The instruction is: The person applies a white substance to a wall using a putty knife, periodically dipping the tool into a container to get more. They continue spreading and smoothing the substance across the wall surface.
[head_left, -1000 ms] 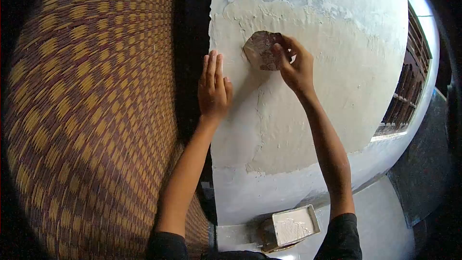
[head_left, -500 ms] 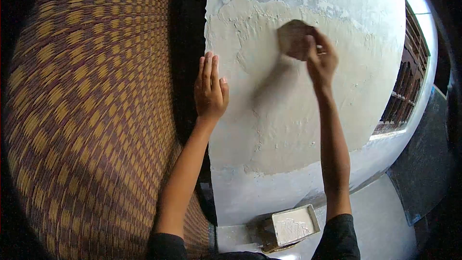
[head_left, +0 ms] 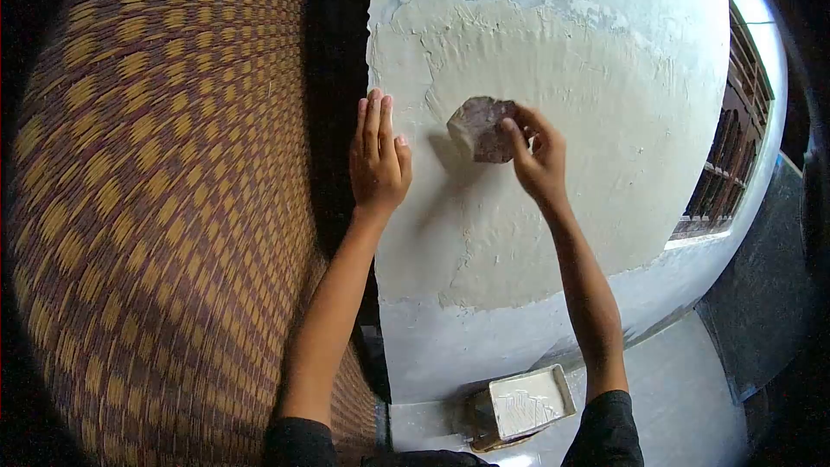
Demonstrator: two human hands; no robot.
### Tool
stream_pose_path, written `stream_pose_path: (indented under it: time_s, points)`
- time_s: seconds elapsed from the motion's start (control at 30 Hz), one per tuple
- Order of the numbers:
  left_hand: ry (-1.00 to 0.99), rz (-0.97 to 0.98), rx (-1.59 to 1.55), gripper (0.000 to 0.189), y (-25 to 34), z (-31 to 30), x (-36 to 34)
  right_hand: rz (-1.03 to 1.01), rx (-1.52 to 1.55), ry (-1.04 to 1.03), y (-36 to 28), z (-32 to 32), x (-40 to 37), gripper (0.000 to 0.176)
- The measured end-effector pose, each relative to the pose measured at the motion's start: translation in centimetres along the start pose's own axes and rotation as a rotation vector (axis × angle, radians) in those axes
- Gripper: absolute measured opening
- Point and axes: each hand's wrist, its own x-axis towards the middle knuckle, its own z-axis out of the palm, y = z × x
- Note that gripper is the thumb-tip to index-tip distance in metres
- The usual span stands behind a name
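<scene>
In my right hand [head_left: 538, 151], pinched between thumb and fingers, is a flat, irregular grey-brown piece [head_left: 482, 128] with pale smears. It is at the wall [head_left: 596, 147], over a broad cream patch of wet-looking plaster; whether its edge touches the surface is unclear. My left hand [head_left: 379, 156] lies flat on the wall near its rough left edge, fingers together and stretched upward, holding nothing. Below, a rectangular container [head_left: 566, 391] holds cream-coloured paste with marks in its surface.
A woven yellow and maroon mat [head_left: 173, 207] fills the left side, with a dark gap between it and the wall. At the right are a barred window [head_left: 731, 138] and a dark sheet [head_left: 752, 277]. Pale floor [head_left: 683, 380] shows at the bottom right.
My right hand has moved down and to the left across the plaster with the flat piece. My left hand has stayed in place on the wall.
</scene>
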Motion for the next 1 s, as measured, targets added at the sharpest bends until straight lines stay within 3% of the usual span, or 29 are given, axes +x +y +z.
stream_pose_path:
  time_s: [0.1, 0.23, 0.3, 0.43, 0.57, 0.63, 0.7, 0.77, 0.83, 0.87, 0.9, 0.97, 1.0]
  points:
    - [0.008, 0.005, -0.034, 0.052, -0.1, 0.0, -0.1, 0.015, -0.103, -0.046, 0.0, 0.2, -0.4, 0.024]
    - [0.01, 0.005, -0.041, 0.052, -0.1, 0.1, -0.1, 0.086, 0.004, 0.228, 0.3, -1.9, 0.5, 0.025]
    - [0.021, 0.011, -0.032, 0.052, -0.1, 0.1, -0.1, 0.061, 0.117, 0.216, 0.1, -2.0, 0.1, 0.025]
    - [0.0, 0.004, -0.079, 0.049, 0.1, 0.1, -0.1, -0.029, -0.201, -0.029, 0.5, -0.6, -1.6, 0.025]
    - [0.001, 0.009, -0.078, 0.049, 0.0, 0.0, 0.0, 0.093, 0.081, 0.311, 1.3, -1.8, -0.2, 0.024]
    - [-0.005, 0.003, -0.07, 0.049, 0.0, -0.1, 0.0, 0.109, 0.122, 0.227, 0.1, -1.6, -1.0, 0.023]
    - [0.011, -0.002, -0.017, 0.052, 0.1, 0.0, 0.0, -0.042, -0.096, 0.033, 0.8, -0.5, -2.1, 0.023]
    - [0.014, 0.0, -0.026, 0.051, 0.1, 0.0, -0.1, -0.044, -0.226, -0.04, 1.2, -0.7, -2.2, 0.024]
    - [0.022, 0.003, -0.028, 0.051, 0.2, 0.1, 0.1, 0.137, 0.033, 0.236, 1.5, -1.6, -0.4, 0.024]
    - [0.02, 0.006, -0.025, 0.051, 0.2, 0.1, 0.1, 0.073, -0.017, 0.326, 1.1, -2.7, 0.5, 0.025]
    - [0.017, 0.008, -0.02, 0.051, 0.1, 0.0, 0.1, 0.135, 0.162, 0.401, 0.5, -3.0, 0.8, 0.028]
    - [0.02, 0.008, -0.014, 0.051, 0.0, -0.1, 0.1, 0.097, 0.263, 0.302, -0.1, -2.9, 0.7, 0.027]
    - [0.022, 0.006, -0.017, 0.05, 0.2, -0.1, 0.1, 0.061, 0.15, 0.196, 0.3, -2.3, 0.2, 0.026]
